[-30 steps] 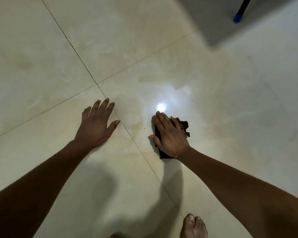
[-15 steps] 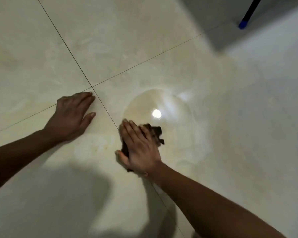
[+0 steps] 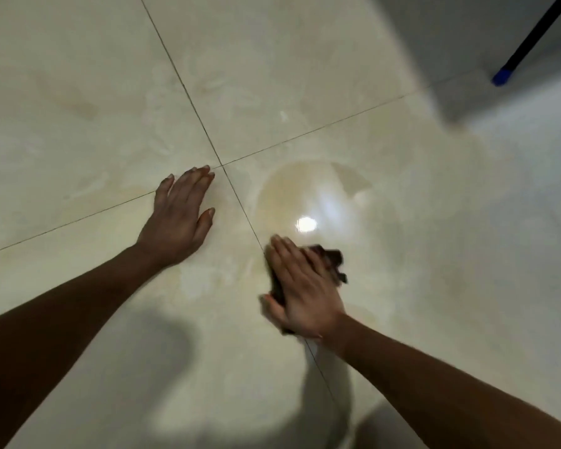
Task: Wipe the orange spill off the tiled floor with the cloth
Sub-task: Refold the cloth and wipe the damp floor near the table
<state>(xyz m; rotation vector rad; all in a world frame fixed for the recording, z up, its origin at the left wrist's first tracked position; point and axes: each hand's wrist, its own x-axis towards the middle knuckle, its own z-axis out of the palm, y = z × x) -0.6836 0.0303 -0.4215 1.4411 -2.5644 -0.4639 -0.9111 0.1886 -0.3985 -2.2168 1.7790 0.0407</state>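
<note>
Right hand [image 3: 302, 286] fingers [image 3: 285, 257] straight, together, pressed dark crumpled cloth [image 3: 332, 257] flat on glossy cream tiled floor [image 3: 78, 124], at tile's left edge. Left hand [image 3: 178, 222] lay flat, bracing. Mid-wipe; pale orange film [image 3: 292, 189] just beyond cloth probably needed forward strokes.

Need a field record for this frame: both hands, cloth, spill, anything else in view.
left hand: flat on the tiled floor, fingers straight, holding nothing
right hand: fingers straight, pressing down on the cloth
cloth: dark, bunched, mostly hidden under the hand
orange spill: faint rounded patch just beyond the cloth
pole: dark, blue tip, upper right
</note>
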